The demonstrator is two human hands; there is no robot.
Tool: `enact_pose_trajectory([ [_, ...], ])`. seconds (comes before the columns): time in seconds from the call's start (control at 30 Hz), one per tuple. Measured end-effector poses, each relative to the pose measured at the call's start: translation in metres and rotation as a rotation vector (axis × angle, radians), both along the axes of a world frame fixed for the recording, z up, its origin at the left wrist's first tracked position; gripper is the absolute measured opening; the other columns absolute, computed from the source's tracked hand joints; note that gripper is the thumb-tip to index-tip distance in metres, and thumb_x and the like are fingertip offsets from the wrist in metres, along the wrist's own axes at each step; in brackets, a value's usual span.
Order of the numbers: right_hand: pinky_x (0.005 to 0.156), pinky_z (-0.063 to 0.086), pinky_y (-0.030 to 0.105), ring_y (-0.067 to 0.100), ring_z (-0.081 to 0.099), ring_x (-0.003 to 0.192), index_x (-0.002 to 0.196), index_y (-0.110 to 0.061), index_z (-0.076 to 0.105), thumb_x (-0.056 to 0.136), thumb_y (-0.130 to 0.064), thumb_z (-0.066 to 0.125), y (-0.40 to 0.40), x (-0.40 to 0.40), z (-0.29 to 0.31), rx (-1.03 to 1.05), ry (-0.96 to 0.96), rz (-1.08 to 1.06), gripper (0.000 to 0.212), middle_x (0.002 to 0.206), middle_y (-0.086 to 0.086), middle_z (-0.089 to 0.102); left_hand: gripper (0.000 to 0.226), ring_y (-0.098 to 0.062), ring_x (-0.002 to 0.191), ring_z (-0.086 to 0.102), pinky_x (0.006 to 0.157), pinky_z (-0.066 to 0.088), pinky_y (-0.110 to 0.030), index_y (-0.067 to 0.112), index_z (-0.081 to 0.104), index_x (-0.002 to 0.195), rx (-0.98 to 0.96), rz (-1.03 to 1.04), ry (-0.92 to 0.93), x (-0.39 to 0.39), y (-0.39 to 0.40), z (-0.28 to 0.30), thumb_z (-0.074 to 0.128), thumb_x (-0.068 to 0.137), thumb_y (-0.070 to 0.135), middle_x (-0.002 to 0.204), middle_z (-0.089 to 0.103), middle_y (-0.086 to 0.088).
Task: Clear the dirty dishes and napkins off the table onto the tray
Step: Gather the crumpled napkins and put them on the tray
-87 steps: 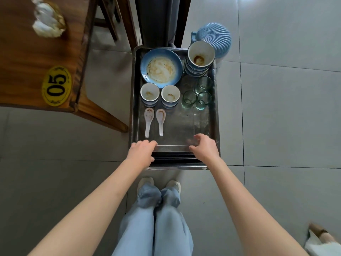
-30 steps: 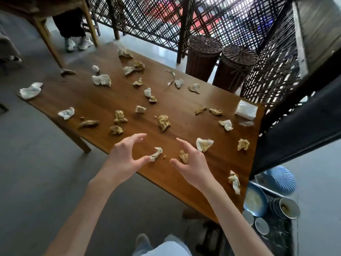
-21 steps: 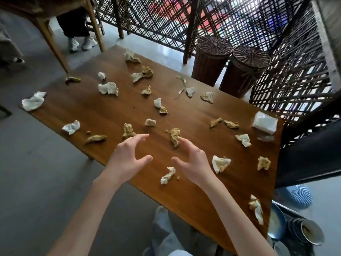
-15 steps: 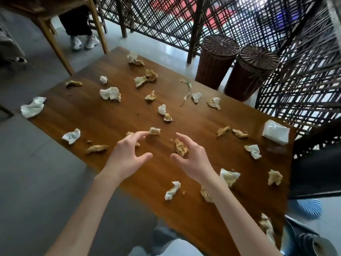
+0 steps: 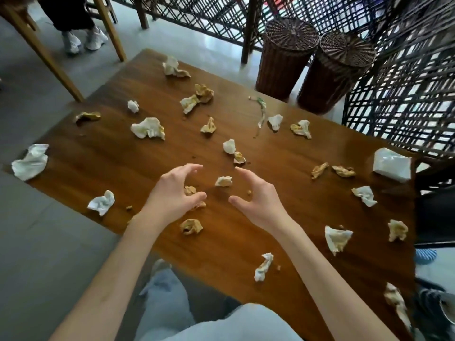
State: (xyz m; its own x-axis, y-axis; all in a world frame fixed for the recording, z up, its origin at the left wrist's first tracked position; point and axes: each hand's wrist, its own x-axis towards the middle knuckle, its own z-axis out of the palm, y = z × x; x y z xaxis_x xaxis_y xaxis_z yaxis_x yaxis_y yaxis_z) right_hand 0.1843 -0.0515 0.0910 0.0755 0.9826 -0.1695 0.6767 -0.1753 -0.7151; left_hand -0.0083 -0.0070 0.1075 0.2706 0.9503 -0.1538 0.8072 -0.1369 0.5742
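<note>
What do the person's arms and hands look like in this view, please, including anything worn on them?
Both forearms are bare to the bottom edge of the picture, with no sleeves in view. The left hand and the right hand wear no gloves, and no rings, watch or bracelets show. Below them, light blue jeans are visible.

Two wicker baskets (image 5: pixel 288 55) (lidded).

Both hands hover over the wooden table (image 5: pixel 138 153), palms facing, fingers spread and loosely curved. The left hand (image 5: pixel 172 195) partly covers a stained napkin (image 5: pixel 189 190), perhaps touching it. The right hand (image 5: pixel 258 200) holds nothing. A crumpled napkin (image 5: pixel 223 181) lies between them. Two wicker baskets (image 5: pixel 285 55) stand beyond the table.
</note>
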Motion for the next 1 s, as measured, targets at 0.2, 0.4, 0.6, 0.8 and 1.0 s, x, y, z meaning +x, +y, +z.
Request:
enact_pose_trajectory([
  [0.2,0.099,0.036,0.024,0.012,0.039,0.132,0.142,-0.033,0.031,0.075,-0.028,0.077,0.003,-0.069,-0.040,-0.118,-0.039,-0.109,0.081,0.144,-0.007,0.043,0.067,-0.014,0.125,0.046,0.094,0.046,-0.031,0.035,0.043,0.134,-0.121,-0.186,0.076,-0.049,0.041,-0.027,0.075,0.076,0.036,0.140,0.047,0.006],
  [0.4,0.102,0.036,0.028,0.014,0.035,0.134,0.143,-0.035,0.027,0.077,-0.026,0.076,-0.008,-0.137,-0.077,-0.220,-0.156,-0.168,0.083,0.148,-0.008,0.035,0.063,-0.015,0.119,0.050,0.092,0.048,-0.030,0.037,0.043,0.133,-0.204,-0.402,0.292,-0.105,0.058,-0.071,0.072,0.078,0.041,0.136,0.049,0.007],
  [0.6,0.111,0.025,0.047,0.027,0.009,0.144,0.146,-0.041,0.006,0.082,-0.013,0.068,0.000,-0.165,-0.110,-0.365,-0.427,-0.074,0.094,0.158,-0.001,0.005,0.059,-0.020,0.111,0.054,0.091,0.047,-0.035,0.031,0.042,0.133,-0.198,-0.520,0.534,-0.127,0.056,-0.114,0.068,0.081,0.042,0.126,0.053,0.002],
  [0.8,0.111,0.019,0.053,0.030,0.002,0.144,0.148,-0.037,0.004,0.088,-0.002,0.055,0.019,-0.166,-0.130,-0.406,-0.489,0.048,0.086,0.158,0.000,-0.002,0.032,-0.018,0.092,0.057,0.073,0.046,-0.028,0.026,0.048,0.111,-0.196,-0.465,0.509,-0.131,0.057,-0.139,0.066,0.084,0.027,0.105,0.056,0.002],
  [1.0,0.094,0.048,0.037,0.029,0.035,0.128,0.142,-0.020,0.034,0.083,0.006,0.056,0.025,-0.163,-0.136,-0.316,-0.431,-0.009,0.068,0.148,0.008,0.029,0.020,-0.016,0.085,0.057,0.069,0.047,-0.026,0.023,0.050,0.105,-0.170,-0.424,0.442,-0.134,0.057,-0.144,0.061,0.089,0.021,0.097,0.057,0.002],
])
